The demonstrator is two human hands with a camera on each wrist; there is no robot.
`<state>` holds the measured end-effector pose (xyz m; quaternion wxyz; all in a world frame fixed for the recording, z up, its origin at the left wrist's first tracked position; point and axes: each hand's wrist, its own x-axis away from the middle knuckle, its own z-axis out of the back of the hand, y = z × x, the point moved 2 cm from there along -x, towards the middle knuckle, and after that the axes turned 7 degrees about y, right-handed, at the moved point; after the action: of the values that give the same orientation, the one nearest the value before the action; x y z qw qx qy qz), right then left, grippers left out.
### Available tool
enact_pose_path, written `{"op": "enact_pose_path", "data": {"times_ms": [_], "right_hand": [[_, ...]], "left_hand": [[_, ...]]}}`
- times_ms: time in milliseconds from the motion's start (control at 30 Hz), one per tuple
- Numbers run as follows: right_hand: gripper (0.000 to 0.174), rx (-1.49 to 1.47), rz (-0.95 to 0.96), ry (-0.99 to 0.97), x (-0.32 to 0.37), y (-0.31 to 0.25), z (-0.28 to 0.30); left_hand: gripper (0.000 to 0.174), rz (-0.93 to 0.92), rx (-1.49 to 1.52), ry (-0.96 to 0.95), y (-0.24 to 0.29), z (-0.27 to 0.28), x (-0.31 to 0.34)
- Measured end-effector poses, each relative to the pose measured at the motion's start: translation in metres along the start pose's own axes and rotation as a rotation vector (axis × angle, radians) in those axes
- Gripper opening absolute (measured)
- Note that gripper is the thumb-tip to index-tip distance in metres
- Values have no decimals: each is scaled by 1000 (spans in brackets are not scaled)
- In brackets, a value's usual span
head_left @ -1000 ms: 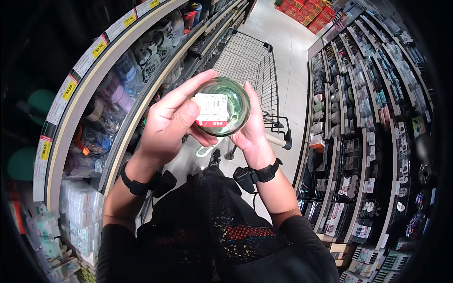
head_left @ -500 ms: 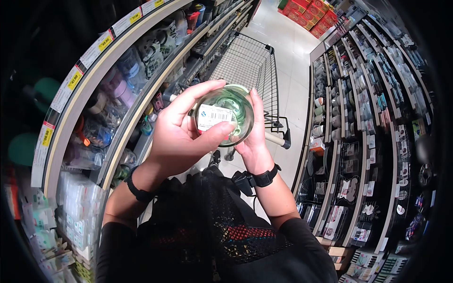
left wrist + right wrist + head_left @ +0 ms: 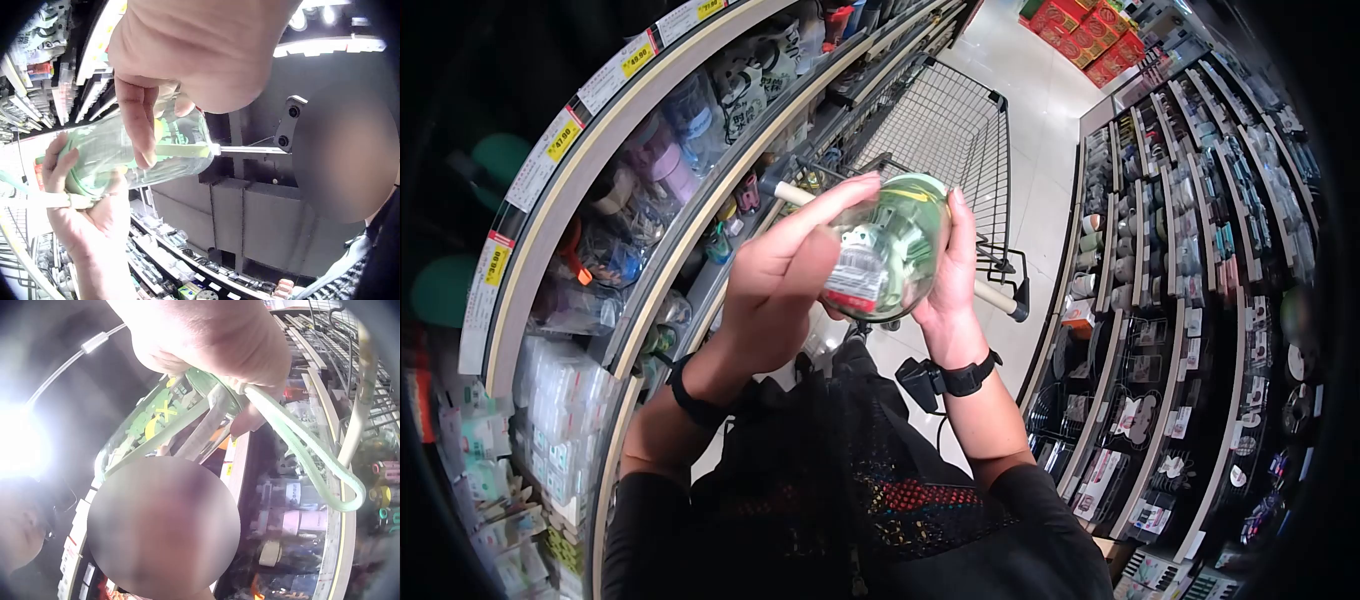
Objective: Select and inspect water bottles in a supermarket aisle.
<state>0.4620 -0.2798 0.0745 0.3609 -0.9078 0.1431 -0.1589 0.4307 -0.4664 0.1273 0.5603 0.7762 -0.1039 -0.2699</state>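
Note:
Between both hands is a clear, green-tinted water bottle (image 3: 905, 245), its base turned up toward the head camera. A white and red barcode sticker (image 3: 855, 280) is on the base. My left hand (image 3: 785, 285) holds the base end from the left, thumb beside the sticker and blurred. At the other end, my right hand (image 3: 948, 275) grips the bottle around its green lid (image 3: 87, 178). In the right wrist view a pale green strap loop (image 3: 340, 494) hangs from the lid end, below the right hand (image 3: 219, 344). Printed green and yellow shapes show on the bottle's side.
A wire shopping cart (image 3: 955, 130) stands just beyond the hands, its handle (image 3: 995, 298) behind the bottle. Close on the left runs a shelf with price tags (image 3: 565, 140) and bagged bottles. Another shelf of hanging goods (image 3: 1140, 330) lines the right. Red boxes (image 3: 1090, 35) are stacked far ahead.
The bottle has tilted, so more of its side shows. My left thumb crossed onto the sticker and has drawn back to its left edge. The cart and shelves have shifted slightly in the head view.

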Motion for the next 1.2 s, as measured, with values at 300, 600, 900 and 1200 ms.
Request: {"op": "enact_pose_path", "data": {"times_ms": [300,600,900,1200], "right_hand": [[90,615,564,-275,-1,-48,-22],[124,769,722,-467,3,-8,-34],[143,797,873,-473,1,3,-32],[116,1065,573,-427,-24,-38,-40]], "left_hand": [[92,476,144,-400,-10,20,-4],[103,50,-517,-162,-66,21,-3],[104,-57,-338,-246,-96,36,-13],[97,178,-85,-188,-110,32,-53]]}}
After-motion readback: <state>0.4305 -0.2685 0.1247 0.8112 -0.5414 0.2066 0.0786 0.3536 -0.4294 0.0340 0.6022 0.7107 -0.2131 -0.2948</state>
